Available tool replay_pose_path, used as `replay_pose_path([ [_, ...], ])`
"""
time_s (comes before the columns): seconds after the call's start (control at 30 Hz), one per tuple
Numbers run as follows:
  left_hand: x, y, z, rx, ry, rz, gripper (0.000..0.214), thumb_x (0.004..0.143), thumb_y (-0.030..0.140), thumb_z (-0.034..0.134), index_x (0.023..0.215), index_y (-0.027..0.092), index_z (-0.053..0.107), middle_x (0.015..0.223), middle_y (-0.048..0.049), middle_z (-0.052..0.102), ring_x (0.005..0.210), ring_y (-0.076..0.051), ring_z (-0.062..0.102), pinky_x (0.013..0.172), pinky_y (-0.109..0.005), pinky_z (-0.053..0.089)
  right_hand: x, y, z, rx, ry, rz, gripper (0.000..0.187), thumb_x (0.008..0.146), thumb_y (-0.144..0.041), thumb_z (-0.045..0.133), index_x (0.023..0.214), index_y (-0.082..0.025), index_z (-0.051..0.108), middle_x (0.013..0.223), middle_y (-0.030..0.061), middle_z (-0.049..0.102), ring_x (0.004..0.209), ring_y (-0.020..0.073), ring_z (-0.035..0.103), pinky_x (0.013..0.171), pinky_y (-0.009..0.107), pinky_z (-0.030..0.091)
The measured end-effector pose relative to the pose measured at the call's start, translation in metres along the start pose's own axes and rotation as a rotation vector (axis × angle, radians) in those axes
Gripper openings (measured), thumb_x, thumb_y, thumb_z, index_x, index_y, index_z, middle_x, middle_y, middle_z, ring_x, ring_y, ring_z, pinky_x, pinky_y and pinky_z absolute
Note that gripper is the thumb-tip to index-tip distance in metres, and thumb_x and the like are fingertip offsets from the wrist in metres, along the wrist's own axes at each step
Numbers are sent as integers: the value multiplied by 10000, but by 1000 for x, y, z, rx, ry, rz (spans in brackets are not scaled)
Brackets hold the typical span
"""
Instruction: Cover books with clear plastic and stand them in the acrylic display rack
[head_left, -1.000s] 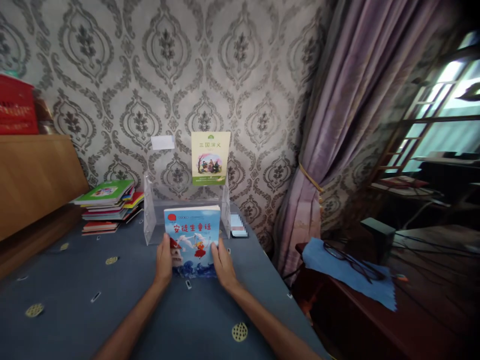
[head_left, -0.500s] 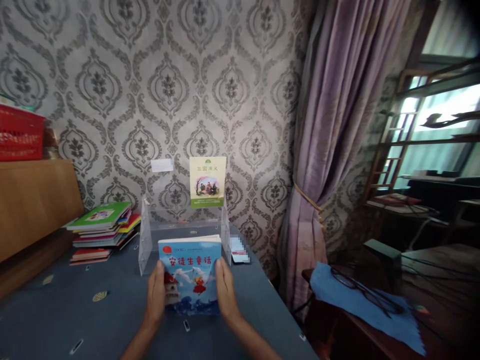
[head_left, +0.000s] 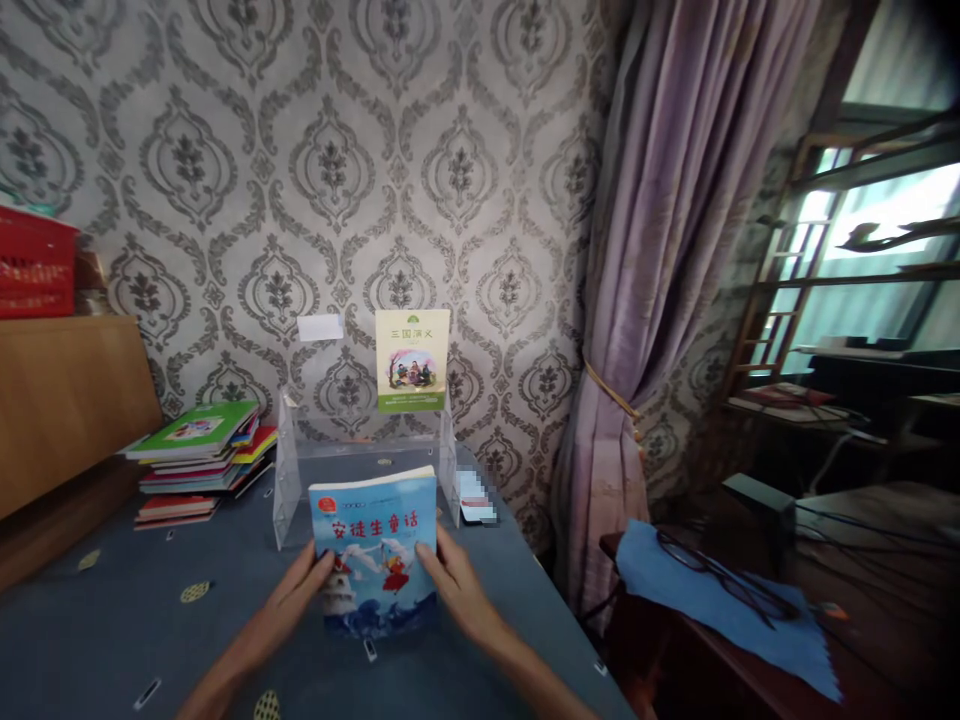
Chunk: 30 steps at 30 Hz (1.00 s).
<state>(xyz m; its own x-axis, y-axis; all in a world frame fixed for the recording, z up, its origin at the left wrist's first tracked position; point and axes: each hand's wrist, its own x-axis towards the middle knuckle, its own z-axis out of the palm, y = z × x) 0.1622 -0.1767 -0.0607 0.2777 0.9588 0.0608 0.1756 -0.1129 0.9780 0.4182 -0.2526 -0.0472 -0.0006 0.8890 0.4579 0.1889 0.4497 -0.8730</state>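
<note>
A blue paperback book (head_left: 375,560) with red Chinese lettering and a picture of a red-clad figure stands upright, slightly tilted, between my hands. My left hand (head_left: 304,575) grips its left edge, thumb on the front cover. On the right edge my right hand (head_left: 450,575) holds it the same way, with the fingers behind and partly hidden. Just beyond the book is a clear plastic stand (head_left: 289,480) with two side panels. Above its right panel a cream and green book (head_left: 412,360) shows its front cover.
A pile of books (head_left: 199,450) lies at the left of the dark blue tabletop (head_left: 232,620). Beside the stand is a partly blurred card-like item (head_left: 478,505). To the right, glasses (head_left: 720,575) rest on a blue cloth (head_left: 652,570). A red basket (head_left: 37,265) sits on a wooden cabinet (head_left: 75,400).
Both hands have slid lower on the book's edges, and their thumbs now lie further over the cover. The book has tilted a little, its right top corner higher. The view has shifted slightly.
</note>
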Motion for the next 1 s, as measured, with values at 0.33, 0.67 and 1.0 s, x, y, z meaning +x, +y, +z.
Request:
replay_pose_path([
  [0.33, 18, 75, -3, 102, -405, -53, 781, 671, 762, 681, 1202, 198, 584, 947, -52, 674, 875, -257, 663, 612, -313, 548, 33, -21, -41, -179, -196, 59, 580, 926, -695, 453, 1179, -212, 652, 910, 54, 678, 792, 225, 628, 691, 343, 543],
  [0.67, 65, 149, 3, 126, -280, 146, 672, 655, 563, 737, 1185, 177, 586, 1200, -111, 643, 1057, -300, 613, 642, -310, 556, 101, -49, -83, -338, -181, -73, 614, 906, -712, 446, 1145, -163, 583, 861, 43, 599, 690, 166, 550, 557, 263, 481],
  [1.0, 92, 188, 12, 158, -216, 289, 551, 662, 475, 730, 1105, 180, 587, 1038, -75, 661, 988, -277, 625, 603, -301, 560, 144, -72, -106, -376, -137, -140, 519, 874, -655, 515, 1042, -170, 590, 842, 37, 623, 707, 187, 589, 560, 280, 509],
])
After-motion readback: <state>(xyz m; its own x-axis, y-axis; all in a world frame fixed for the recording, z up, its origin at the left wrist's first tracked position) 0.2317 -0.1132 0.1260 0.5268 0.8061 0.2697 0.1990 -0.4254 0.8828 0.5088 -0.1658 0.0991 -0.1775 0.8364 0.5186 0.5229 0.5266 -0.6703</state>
